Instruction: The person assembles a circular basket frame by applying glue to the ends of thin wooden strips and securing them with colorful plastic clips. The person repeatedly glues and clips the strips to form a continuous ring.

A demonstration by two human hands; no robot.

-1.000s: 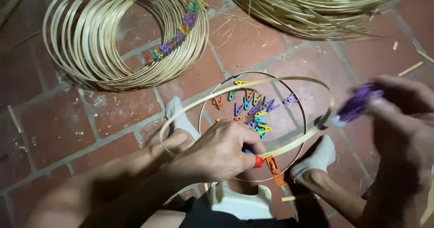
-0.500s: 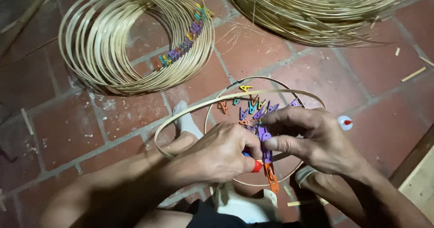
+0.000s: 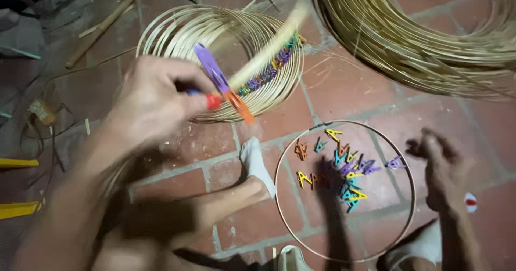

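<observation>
Clothespins, one purple (image 3: 210, 67) and one orange (image 3: 236, 104), stick up and out of the left hand (image 3: 156, 102), which is raised above the brick floor (image 3: 344, 94) and clenched around them together with a blurred pale cane strip (image 3: 269, 48) that slants up to the right. Just beyond that hand lies a coil of cane hoops (image 3: 177, 32) with a row of coloured pins (image 3: 269, 72) clipped along its right rim. Below and to the right of the left hand, a single thin hoop (image 3: 279, 196) lies flat on the bricks, and a loose heap of small coloured clothespins (image 3: 344, 169) sits inside it. The right hand (image 3: 443, 174) hovers at the right edge of that hoop, fingers loosely curled and holding nothing that can be made out; it is too blurred to be sure. A white-socked foot (image 3: 255, 163) rests between the hands, touching the hoop's left side. Far above the right hand spreads a large bundle of cane (image 3: 419, 40).
</observation>
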